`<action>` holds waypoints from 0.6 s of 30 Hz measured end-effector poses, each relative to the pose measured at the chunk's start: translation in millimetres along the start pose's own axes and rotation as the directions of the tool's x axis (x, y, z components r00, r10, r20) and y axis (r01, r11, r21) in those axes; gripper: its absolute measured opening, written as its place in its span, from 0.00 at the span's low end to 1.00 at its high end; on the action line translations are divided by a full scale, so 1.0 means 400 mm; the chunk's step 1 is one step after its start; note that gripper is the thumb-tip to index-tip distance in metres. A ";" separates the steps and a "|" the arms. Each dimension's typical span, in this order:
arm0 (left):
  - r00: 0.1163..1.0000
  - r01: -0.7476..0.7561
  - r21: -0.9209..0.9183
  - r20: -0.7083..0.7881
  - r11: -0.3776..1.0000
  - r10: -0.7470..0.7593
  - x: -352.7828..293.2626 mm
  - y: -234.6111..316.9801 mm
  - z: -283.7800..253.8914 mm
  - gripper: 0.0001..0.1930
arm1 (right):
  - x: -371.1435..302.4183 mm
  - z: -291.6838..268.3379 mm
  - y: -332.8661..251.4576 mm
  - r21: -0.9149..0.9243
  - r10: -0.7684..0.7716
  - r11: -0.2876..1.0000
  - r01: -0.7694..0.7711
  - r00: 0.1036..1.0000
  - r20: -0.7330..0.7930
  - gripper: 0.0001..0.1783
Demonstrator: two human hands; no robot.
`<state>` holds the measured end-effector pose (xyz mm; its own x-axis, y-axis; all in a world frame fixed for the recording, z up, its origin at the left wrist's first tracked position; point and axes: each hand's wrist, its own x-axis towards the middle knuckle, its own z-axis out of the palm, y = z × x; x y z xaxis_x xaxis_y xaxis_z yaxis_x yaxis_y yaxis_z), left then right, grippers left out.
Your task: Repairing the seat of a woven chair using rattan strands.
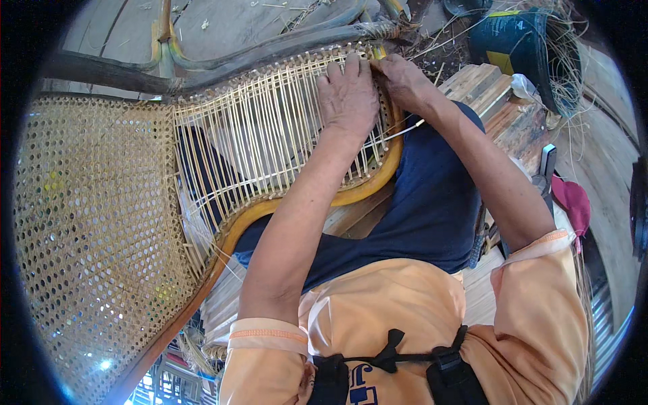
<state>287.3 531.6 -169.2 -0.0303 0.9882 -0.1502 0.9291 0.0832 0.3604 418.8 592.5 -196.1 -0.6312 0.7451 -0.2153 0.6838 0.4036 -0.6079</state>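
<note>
The left grip (pixel 347 94) lies flat and spread on the half-woven cane panel (pixel 270 128), palm down, fingers pointing toward the far rail, pinching nothing that can be seen. The right grip (pixel 403 79) sits just beside it at the panel's far right corner, fingers curled narrow at the strands; whether they pinch a strand cannot be told. A loose pale cane strand (pixel 398 131) runs out from under the left wrist toward the right forearm. The panel sits in a curved wooden chair frame (pixel 297 202) resting across the person's lap, over dark blue trousers (pixel 418 202). To the left, the finished woven cane section (pixel 88 216) shows a tight mesh of small holes. At the upper right, a dark bucket (pixel 520 47) holds loose cane fibres, beside wooden planks (pixel 506 108).
</note>
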 end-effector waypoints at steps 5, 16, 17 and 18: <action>0.991 -0.003 0.090 0.131 0.996 -0.009 0.015 0.023 0.007 0.15 | 0.009 -0.040 0.037 0.193 0.154 0.966 -0.172 0.982 0.105 0.14; 1.000 -0.027 -0.205 -0.001 0.978 0.027 -0.223 -0.003 -0.149 0.17 | 0.073 -0.016 0.046 0.153 0.612 0.760 -0.631 0.775 0.156 0.30; 1.000 -0.027 -0.213 -0.001 0.977 0.027 -0.244 0.001 -0.153 0.17 | 0.069 -0.005 0.051 0.157 0.574 0.797 -0.583 0.812 0.103 0.32; 0.999 -0.034 -0.231 -0.014 0.972 0.032 -0.261 0.006 -0.156 0.17 | 0.065 -0.005 0.062 0.150 0.578 0.796 -0.586 0.810 0.101 0.32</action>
<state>269.7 436.8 -95.3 -0.0059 0.9921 -0.1256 0.8191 0.0768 0.5685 419.9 622.9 -215.2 -0.1533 0.7830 -0.6029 0.8596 -0.1953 -0.4722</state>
